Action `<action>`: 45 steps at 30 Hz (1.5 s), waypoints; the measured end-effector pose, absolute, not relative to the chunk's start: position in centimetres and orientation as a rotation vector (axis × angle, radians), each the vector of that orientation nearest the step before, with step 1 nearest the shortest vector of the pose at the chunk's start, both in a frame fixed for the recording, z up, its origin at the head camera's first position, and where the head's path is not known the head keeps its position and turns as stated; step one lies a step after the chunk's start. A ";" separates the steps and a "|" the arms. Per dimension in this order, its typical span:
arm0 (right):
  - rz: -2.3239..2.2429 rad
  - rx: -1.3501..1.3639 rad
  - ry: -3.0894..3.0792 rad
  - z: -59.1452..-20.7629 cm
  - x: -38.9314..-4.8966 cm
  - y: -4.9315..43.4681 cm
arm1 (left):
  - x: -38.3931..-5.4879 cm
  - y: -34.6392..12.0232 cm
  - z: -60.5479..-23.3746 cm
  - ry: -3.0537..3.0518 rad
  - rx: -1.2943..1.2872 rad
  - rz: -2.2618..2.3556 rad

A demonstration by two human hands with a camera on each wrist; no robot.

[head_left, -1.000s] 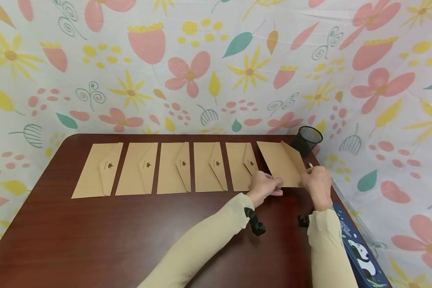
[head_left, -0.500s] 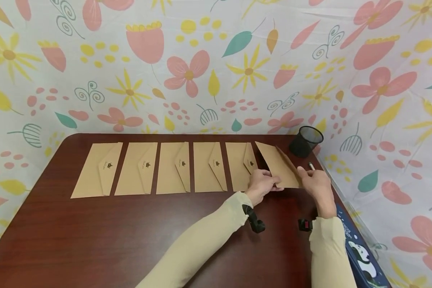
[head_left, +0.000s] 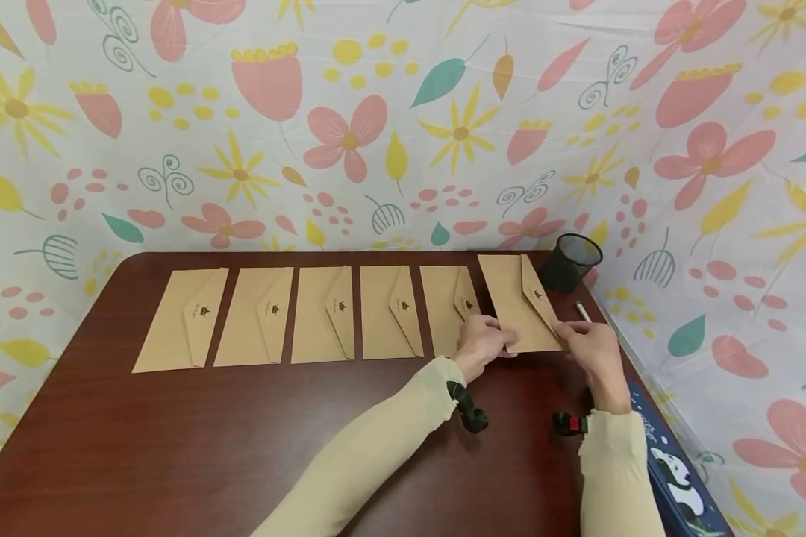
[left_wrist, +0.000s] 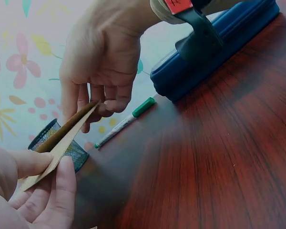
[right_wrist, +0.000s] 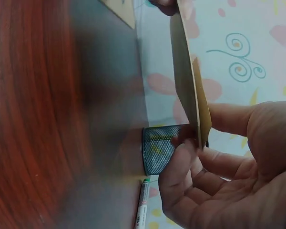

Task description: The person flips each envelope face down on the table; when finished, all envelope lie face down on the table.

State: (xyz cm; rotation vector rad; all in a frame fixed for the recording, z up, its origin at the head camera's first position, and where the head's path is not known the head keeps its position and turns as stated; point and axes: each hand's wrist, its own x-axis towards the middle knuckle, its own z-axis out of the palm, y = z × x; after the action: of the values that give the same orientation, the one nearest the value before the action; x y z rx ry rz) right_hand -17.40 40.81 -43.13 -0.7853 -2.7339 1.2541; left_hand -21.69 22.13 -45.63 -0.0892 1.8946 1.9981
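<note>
the rightmost envelope is held raised off the desk, long axis running from near to far, between the left hand and the right hand. its near left corner is pinched by the left hand, thumb against fingers; its near right corner is pinched by the right hand, nearer the flap. the flap, upright half a second ago, is now folded over, its crown mark shown.

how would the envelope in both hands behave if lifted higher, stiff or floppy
Probably fairly stiff: the envelope looks nearly straight between the left hand and the right hand. Likely light too, being thin, paper-like and merely pinched at its edges. Its flap might swing open if released, since it stands slightly away in the right wrist view.
</note>
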 end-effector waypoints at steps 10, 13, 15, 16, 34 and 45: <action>1.476 -0.744 -2.617 -41.3 -17.0 40.4 | -22.2 21.7 -45.9 2.130 0.019 1.812; 1.498 -0.741 -2.566 -40.7 -16.8 40.2 | -22.5 21.7 -46.5 2.246 0.119 1.757; 1.476 -0.753 -2.551 -40.3 -16.6 39.9 | -22.4 21.6 -46.3 2.283 0.176 1.740; 1.461 -0.760 -2.542 -40.0 -16.5 39.7 | -22.3 21.7 -46.0 2.289 0.195 1.740; 1.131 -0.566 -2.622 -39.2 -15.7 35.4 | -20.8 22.5 -42.4 2.025 0.220 1.950; 0.963 -0.426 -2.677 -39.8 -15.7 34.0 | -20.7 22.6 -41.8 1.912 0.027 2.085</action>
State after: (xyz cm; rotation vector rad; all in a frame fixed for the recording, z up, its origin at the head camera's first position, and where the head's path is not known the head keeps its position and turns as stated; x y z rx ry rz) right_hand -15.66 34.00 -39.80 -0.4259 -2.6772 0.9630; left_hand -20.73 22.59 -41.82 0.0268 1.9120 2.0852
